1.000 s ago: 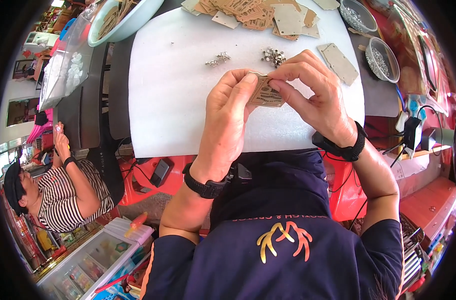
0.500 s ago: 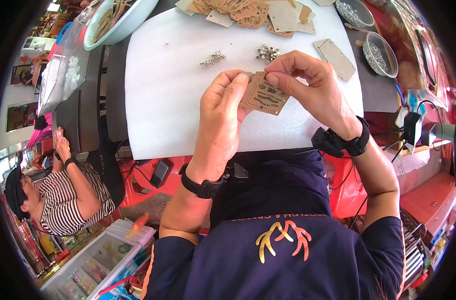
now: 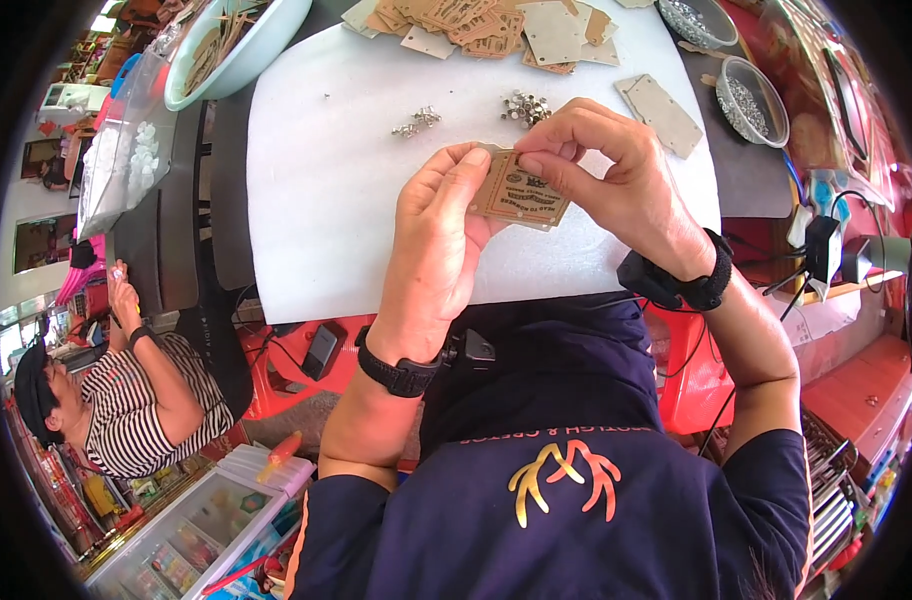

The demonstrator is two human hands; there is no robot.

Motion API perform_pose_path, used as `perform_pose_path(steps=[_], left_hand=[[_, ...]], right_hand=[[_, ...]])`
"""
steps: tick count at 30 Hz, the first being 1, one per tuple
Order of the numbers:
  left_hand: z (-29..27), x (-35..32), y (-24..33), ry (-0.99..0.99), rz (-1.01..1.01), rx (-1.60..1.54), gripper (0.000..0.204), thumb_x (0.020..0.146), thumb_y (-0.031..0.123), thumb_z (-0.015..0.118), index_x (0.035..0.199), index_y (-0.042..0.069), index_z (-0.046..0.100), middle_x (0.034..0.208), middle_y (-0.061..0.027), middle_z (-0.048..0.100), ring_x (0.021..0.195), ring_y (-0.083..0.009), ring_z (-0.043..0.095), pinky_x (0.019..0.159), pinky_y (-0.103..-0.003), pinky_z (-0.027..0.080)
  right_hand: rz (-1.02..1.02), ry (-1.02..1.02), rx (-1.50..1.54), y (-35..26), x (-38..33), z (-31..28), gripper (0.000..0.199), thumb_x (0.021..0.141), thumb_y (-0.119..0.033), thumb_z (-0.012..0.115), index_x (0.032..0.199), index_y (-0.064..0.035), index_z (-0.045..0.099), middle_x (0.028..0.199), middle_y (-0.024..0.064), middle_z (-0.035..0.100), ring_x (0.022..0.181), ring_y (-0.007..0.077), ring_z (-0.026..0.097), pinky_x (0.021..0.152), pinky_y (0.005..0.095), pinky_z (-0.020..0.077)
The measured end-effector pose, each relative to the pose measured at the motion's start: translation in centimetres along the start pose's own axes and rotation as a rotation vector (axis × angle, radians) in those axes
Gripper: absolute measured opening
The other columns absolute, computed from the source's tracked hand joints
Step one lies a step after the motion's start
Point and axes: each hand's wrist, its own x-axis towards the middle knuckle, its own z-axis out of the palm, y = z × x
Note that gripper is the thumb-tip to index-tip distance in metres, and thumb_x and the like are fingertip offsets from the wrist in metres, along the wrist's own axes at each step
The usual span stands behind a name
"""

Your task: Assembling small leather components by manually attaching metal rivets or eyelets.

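Between my two hands, above the white sheeted table (image 3: 326,220), is a brown printed cardboard card (image 3: 516,205) with small holes at its corners. A pale edge shows beneath it, perhaps a second card. My left hand (image 3: 441,215) grips the card's left side, thumb on top and fingers underneath. At its upper edge, my right hand (image 3: 616,175) pinches a corner between thumb and forefinger. Whether a small metal piece is in that pinch I cannot tell. Just beyond my hands lie a small pile of shiny metal studs (image 3: 524,107) and a looser group of metal studs (image 3: 416,122).
Stacked brown and grey cards (image 3: 476,25) lie at the far edge, with grey cards (image 3: 661,115) at right. Clear bowls of metal pieces (image 3: 746,100) stand far right, a pale basin (image 3: 221,55) far left. A person in a striped shirt (image 3: 141,410) sits at left.
The card has turned and tilted slightly in my fingers, and a pale edge now shows under it. Both hands keep their grip, with my right thumb shifted a little left along the card.
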Motion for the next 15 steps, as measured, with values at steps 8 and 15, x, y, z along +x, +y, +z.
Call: perform_pose_path(steps=[8,15], left_hand=[[0.19,-0.21,-0.21,0.032,0.002,0.005,0.02,0.1,0.02,0.054,0.109,0.002,0.056,0.102,-0.0066,0.063,0.093,-0.0142,0.064,0.086,-0.034,0.055],[0.02,-0.22,-0.25,0.02,0.013,0.011,0.021,0.1,0.02,0.053,0.111,0.001,0.054,0.103,-0.0073,0.062,0.094,-0.0146,0.064,0.087,-0.034,0.054]], right_hand=[[0.017,0.031,-0.044,-0.08,-0.32,0.21,0.011,0.084,-0.01,0.07,0.093,-0.0035,0.069,0.078,0.0068,0.061,0.069,0.0177,0.056,0.065,0.0307,0.0475],[0.048,0.033,-0.059,-0.35,-0.41,0.39,0.013,0.084,-0.011,0.07,0.094,-0.0037,0.069,0.078,0.0068,0.062,0.068,0.0181,0.057,0.064,0.0309,0.0479]])
